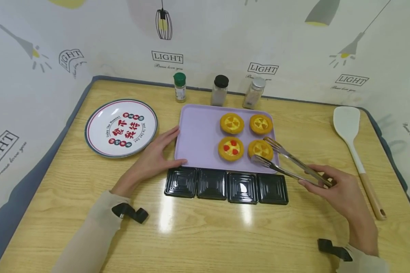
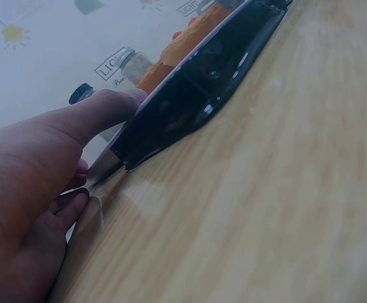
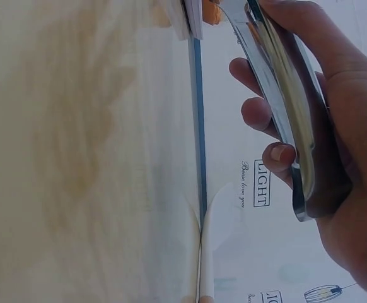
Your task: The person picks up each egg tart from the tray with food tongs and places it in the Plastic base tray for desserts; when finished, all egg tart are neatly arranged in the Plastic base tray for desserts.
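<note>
My right hand [image 1: 345,193] grips metal tongs [image 1: 298,163], their handles between thumb and fingers, as the right wrist view also shows. The tongs' two arms are spread, with their tips at either side of the front-right egg tart [image 1: 260,149]. That tart sits on a lilac tray [image 1: 198,132] with a strawberry-topped tart [image 1: 231,148] and two more yellow-topped tarts [image 1: 232,123] behind. At the tray's left end, my left hand [image 1: 153,153] holds the edge, thumb [image 2: 111,107] over the front rim and fingers along the side.
Several black square plastic trays [image 1: 212,184] line the lilac tray's front edge. A white plate with red characters [image 1: 99,131] lies left. Behind stand a green-capped jar [image 1: 180,89], a black-capped jar [image 1: 220,91] and a silver-capped jar [image 1: 254,93]. A white spatula [image 1: 347,121] lies right.
</note>
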Demonstrator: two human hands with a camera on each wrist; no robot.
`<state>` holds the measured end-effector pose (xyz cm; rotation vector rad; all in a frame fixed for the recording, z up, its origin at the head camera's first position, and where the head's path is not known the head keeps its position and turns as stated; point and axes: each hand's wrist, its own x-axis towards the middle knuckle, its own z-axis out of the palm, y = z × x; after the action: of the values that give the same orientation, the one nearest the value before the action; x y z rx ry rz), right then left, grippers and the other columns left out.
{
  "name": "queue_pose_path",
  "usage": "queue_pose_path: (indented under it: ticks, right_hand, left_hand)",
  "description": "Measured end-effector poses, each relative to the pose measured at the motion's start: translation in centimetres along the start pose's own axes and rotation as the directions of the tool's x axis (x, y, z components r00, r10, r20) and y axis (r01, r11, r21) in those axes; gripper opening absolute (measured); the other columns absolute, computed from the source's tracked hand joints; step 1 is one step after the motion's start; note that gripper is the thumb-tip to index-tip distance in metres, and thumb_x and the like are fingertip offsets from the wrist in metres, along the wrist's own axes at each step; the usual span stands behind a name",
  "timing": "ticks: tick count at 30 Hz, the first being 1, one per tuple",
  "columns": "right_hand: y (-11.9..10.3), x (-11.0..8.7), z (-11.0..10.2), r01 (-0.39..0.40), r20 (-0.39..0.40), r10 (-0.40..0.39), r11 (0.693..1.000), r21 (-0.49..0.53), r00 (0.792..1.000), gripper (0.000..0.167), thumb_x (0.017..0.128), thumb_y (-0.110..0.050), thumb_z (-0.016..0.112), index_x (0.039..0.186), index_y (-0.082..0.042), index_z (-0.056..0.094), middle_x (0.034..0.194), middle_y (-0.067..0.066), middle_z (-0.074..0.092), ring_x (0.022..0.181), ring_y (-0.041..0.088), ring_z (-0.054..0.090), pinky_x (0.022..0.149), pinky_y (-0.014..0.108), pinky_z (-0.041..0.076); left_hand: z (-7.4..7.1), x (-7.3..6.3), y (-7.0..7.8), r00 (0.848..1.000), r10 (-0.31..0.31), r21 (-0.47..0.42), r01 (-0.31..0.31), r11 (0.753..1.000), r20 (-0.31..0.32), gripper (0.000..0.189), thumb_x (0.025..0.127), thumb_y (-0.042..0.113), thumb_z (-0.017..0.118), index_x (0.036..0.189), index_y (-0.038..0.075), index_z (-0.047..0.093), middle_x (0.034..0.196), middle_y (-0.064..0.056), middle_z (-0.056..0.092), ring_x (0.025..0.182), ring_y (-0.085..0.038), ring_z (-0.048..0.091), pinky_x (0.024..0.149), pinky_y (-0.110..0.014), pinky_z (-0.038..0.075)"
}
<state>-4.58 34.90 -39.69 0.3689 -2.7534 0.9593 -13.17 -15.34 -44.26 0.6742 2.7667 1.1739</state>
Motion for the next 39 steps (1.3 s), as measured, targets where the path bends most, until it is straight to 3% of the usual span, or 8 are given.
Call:
queue_pose_path:
  ticks: [13, 18, 27, 33, 39]
  right_hand:
    - [-0.2, 0.1, 0.0, -0.024, -0.035, 0.026, 0.998, 0.063, 0.999, 0.049, 0.07, 0.003, 0.086, 0.115, -0.009, 0.073, 0.085, 0.009, 0.066, 0.06, 0.008, 0.049, 0.045, 0.017, 0.041]
    - [-2.0, 0.3, -0.3, -0.014, -0.046, 0.017, 0.997, 0.071, 0.999, 0.047, 0.068, 0.009, 0.084, 0.113, -0.002, 0.072, 0.086, 0.001, 0.066, 0.058, 0.008, 0.049, 0.044, 0.018, 0.041]
    - [-5.2, 0.8, -1.0, 0.045, -0.068, -0.04, 0.996, 0.072, 0.997, 0.047, 0.066, 0.012, 0.084, 0.111, 0.0, 0.072, 0.086, -0.011, 0.065, 0.057, 0.006, 0.049, 0.045, 0.018, 0.039]
    - [-5.7, 1.1, -1.2, 0.088, -0.058, -0.084, 0.994, 0.067, 0.995, 0.049, 0.064, 0.013, 0.084, 0.11, 0.0, 0.073, 0.082, -0.006, 0.065, 0.059, 0.006, 0.049, 0.05, 0.014, 0.041]
    - [-6.1, 1.6, -1.0, 0.125, 0.007, -0.126, 0.988, 0.089, 0.992, 0.055, 0.063, 0.01, 0.087, 0.113, -0.008, 0.073, 0.08, -0.003, 0.063, 0.06, 0.006, 0.049, 0.05, 0.017, 0.039]
  left_hand:
    - [-0.2, -0.1, 0.1, 1.0, -0.013, -0.002, 0.013, 1.0, 0.003, 0.098, 0.079, 0.058, 0.075, 0.154, 0.012, 0.031, 0.161, 0.003, 0.021, 0.145, -0.021, 0.02, 0.117, -0.045, 0.02]
    - [-0.2, -0.1, 0.0, 1.0, -0.02, -0.012, 0.02, 1.0, 0.014, 0.099, 0.078, 0.058, 0.075, 0.154, 0.012, 0.031, 0.161, 0.004, 0.021, 0.145, -0.021, 0.02, 0.117, -0.045, 0.02]
    - [-0.1, 0.0, 0.1, 1.0, -0.01, -0.012, 0.01, 1.0, 0.007, 0.099, 0.078, 0.057, 0.076, 0.154, 0.011, 0.031, 0.161, 0.004, 0.021, 0.145, -0.022, 0.02, 0.117, -0.045, 0.02]
    - [0.0, 0.0, -0.1, 1.0, -0.011, -0.015, 0.012, 1.0, 0.005, 0.098, 0.078, 0.058, 0.076, 0.154, 0.012, 0.032, 0.161, 0.002, 0.022, 0.145, -0.021, 0.021, 0.117, -0.044, 0.02]
    - [0.0, 0.1, -0.4, 1.0, 0.006, -0.005, -0.006, 1.0, -0.009, 0.097, 0.079, 0.057, 0.075, 0.153, 0.012, 0.033, 0.16, 0.003, 0.023, 0.144, -0.021, 0.022, 0.117, -0.043, 0.02]
